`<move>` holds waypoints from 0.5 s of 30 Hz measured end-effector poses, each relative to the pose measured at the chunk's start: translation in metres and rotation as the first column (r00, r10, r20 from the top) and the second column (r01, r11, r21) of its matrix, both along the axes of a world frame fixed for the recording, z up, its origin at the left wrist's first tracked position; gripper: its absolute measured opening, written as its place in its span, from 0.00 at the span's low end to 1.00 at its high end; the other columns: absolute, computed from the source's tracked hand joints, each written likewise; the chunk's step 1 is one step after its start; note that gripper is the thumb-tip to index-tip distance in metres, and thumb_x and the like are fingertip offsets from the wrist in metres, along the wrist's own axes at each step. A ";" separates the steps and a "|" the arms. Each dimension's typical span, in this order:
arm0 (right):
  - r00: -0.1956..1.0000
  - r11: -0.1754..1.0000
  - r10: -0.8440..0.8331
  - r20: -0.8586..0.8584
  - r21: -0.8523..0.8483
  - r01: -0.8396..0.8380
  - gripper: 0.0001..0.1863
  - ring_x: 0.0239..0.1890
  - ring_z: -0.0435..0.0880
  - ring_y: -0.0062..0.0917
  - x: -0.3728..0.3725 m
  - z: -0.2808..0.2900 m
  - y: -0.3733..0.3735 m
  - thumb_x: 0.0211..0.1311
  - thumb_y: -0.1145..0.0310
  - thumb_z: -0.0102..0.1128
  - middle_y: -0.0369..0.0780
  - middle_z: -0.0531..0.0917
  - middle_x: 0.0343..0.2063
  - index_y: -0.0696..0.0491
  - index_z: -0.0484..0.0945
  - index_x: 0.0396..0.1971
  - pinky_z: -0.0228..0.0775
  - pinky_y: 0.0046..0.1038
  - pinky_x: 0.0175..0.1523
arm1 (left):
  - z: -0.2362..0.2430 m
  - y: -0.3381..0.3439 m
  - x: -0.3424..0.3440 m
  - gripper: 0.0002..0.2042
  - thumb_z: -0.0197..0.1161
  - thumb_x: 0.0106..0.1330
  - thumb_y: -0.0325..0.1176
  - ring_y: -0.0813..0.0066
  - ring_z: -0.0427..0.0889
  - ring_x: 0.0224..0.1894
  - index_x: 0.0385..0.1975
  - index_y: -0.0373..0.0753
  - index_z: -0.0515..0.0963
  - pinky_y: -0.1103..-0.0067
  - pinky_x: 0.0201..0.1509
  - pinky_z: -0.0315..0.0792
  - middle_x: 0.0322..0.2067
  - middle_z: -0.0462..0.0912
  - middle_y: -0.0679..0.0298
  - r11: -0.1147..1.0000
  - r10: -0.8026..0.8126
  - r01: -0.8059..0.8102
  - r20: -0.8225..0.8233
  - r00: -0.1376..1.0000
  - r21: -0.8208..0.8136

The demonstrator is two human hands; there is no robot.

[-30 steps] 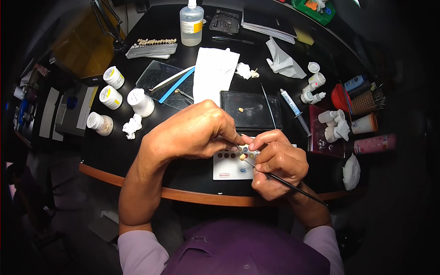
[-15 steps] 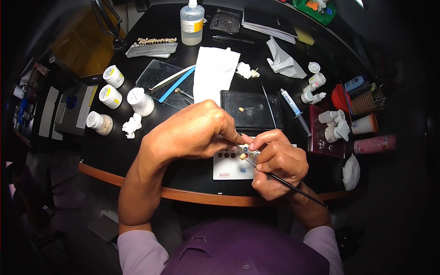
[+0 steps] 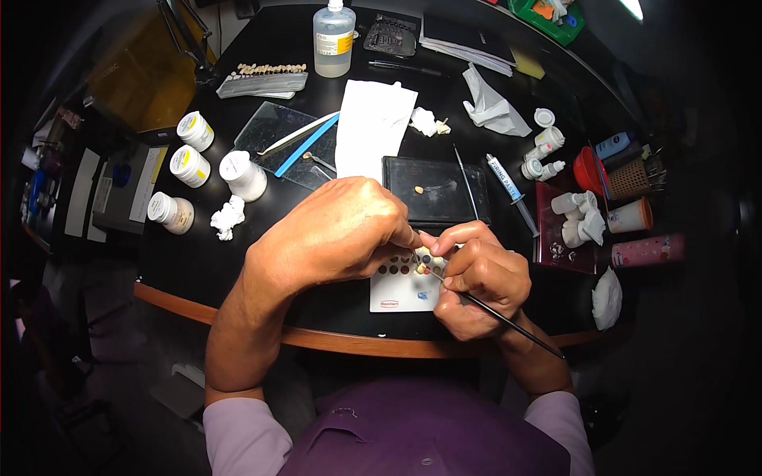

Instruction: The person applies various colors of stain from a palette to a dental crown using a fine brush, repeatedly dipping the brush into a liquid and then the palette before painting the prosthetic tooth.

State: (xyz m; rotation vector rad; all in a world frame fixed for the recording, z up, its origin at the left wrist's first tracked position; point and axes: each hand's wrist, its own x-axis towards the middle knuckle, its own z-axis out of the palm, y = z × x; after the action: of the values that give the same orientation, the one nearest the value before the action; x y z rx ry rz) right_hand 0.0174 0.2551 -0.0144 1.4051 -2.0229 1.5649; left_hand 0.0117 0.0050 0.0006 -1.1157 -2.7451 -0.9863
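My left hand [image 3: 337, 230] is closed, its fingertips pinching a thin metal holder whose grip is mostly hidden. At the holder's lower end is a small cream tooth crown [image 3: 420, 270]. In my right hand [image 3: 482, 278] is a slim brush with a black handle [image 3: 516, 324], held like a pen. Its tip points at the crown; whether it touches is too small to tell. The fingertips of both hands meet just above the crown. Beneath them lies a white palette [image 3: 405, 299] with rows of coloured wells, partly covered by my hands.
Behind my hands lies a black tray [image 3: 432, 208] with another tooth crown [image 3: 418, 190] and a second brush [image 3: 466, 182]. White jars [image 3: 242, 176] stand at left, a paper towel [image 3: 373, 119] farther back. A syringe [image 3: 513, 194] and small bottles [image 3: 544, 143] are at right.
The crown has turned a little at the holder's end. My right hand and the brush have shifted slightly to the left; my left hand has hardly moved.
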 end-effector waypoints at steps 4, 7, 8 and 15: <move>1.000 1.000 0.000 -0.006 -0.002 0.000 0.12 0.41 0.89 0.39 0.000 -0.001 -0.001 0.38 0.86 0.63 0.39 0.79 0.23 0.56 0.72 0.21 0.89 0.38 0.50 | 0.000 0.000 0.000 0.14 0.75 0.54 0.23 0.58 0.90 0.37 0.41 0.41 0.94 0.66 0.44 0.83 0.30 0.91 0.60 1.000 -0.007 0.007 -0.011 1.000 -0.005; 1.000 1.000 -0.006 -0.018 0.004 0.006 0.12 0.41 0.89 0.39 0.000 0.002 -0.002 0.38 0.86 0.63 0.38 0.78 0.23 0.56 0.72 0.21 0.88 0.37 0.50 | 0.000 0.000 0.001 0.15 0.75 0.53 0.22 0.58 0.90 0.37 0.41 0.41 0.95 0.66 0.44 0.84 0.31 0.91 0.60 1.000 -0.006 0.006 -0.010 1.000 0.015; 1.000 1.000 -0.007 -0.018 0.005 0.007 0.12 0.41 0.89 0.39 0.000 0.002 -0.002 0.38 0.86 0.63 0.38 0.78 0.23 0.56 0.72 0.21 0.88 0.37 0.50 | 0.000 0.000 0.000 0.15 0.75 0.53 0.22 0.58 0.90 0.37 0.41 0.41 0.95 0.66 0.44 0.84 0.31 0.91 0.60 1.000 -0.007 0.007 -0.010 1.000 0.016; 1.000 1.000 -0.004 -0.010 0.010 0.004 0.12 0.40 0.89 0.39 0.001 0.001 -0.002 0.37 0.85 0.63 0.37 0.78 0.22 0.55 0.72 0.21 0.86 0.35 0.47 | 0.001 0.000 0.000 0.14 0.76 0.54 0.23 0.58 0.90 0.38 0.40 0.41 0.95 0.66 0.43 0.83 0.31 0.91 0.59 1.000 0.006 -0.006 0.012 1.000 -0.016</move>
State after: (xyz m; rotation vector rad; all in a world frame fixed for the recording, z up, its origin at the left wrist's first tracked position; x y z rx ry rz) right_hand 0.0182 0.2529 -0.0131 1.4085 -2.0295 1.5450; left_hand 0.0115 0.0047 0.0016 -1.1067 -2.7689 -0.9745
